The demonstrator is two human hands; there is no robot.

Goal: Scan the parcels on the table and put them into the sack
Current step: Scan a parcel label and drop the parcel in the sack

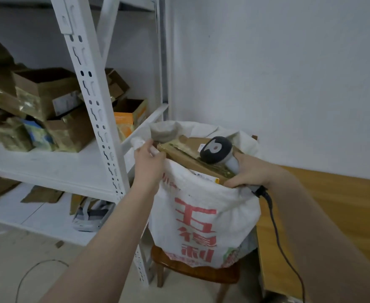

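A white woven sack (203, 217) with red characters stands open on a wooden stool (192, 272). A brown cardboard parcel (186, 156) with tape and a label lies in its mouth, partly above the rim. My left hand (148, 158) pinches the sack's left rim and holds it up. My right hand (249, 171) grips the handle of a corded barcode scanner (216, 150) and rests at the sack's right rim against the parcel. The scanner's dark head sits over the parcel.
A white metal rack (96, 101) with several torn cardboard boxes stands to the left. A wooden table (332, 211) is at the right, beside the sack. The scanner's black cable (282, 241) hangs down in front of the table. A white wall is behind.
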